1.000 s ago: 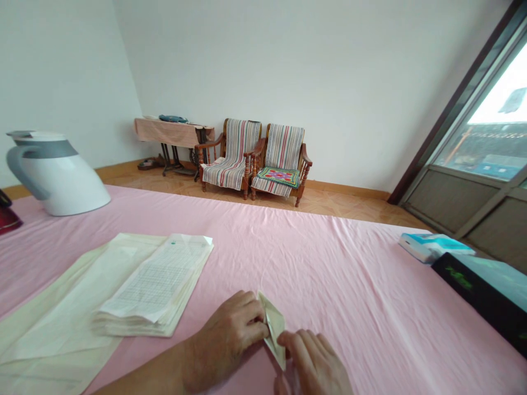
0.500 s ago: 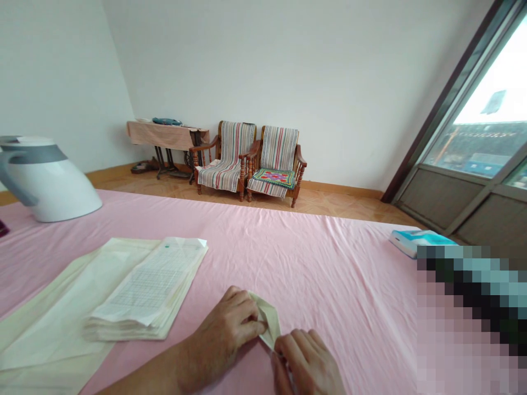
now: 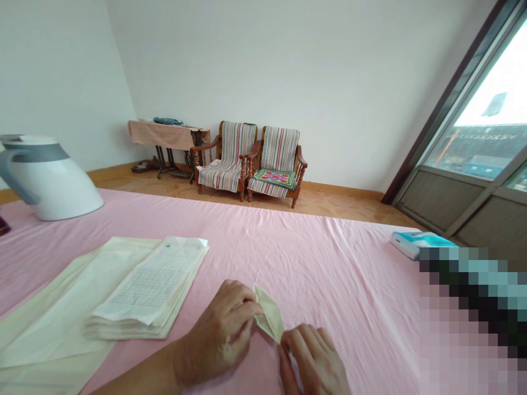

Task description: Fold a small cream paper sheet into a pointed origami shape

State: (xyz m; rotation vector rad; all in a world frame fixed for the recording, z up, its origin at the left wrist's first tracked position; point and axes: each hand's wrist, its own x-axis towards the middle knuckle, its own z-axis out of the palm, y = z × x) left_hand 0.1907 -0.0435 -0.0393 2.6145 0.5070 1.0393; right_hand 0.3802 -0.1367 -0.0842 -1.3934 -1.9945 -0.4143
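Observation:
A small folded piece of pale yellow-green paper [image 3: 270, 315] is held between my two hands, just above or on the pink cloth. My left hand [image 3: 226, 326] pinches its left corner between thumb and fingers. At the paper's lower right end, my right hand [image 3: 313, 356] has its fingers curled and closed on the edge. Part of the paper is hidden behind the fingers. To the left lies a stack of grid-printed paper sheets [image 3: 142, 288], resting on larger pale sheets [image 3: 53, 323].
A pink tablecloth [image 3: 329, 263] covers the table. A white and grey jug [image 3: 66, 184] stands at the left. A blue and white tissue pack [image 3: 420, 241] lies at the right, beside a pixelated area. Two wooden chairs [image 3: 274, 156] stand beyond the table.
The folded paper has been turned and shows a wider, flatter face now. My left hand has lifted slightly, and my right hand has shifted a little to the right.

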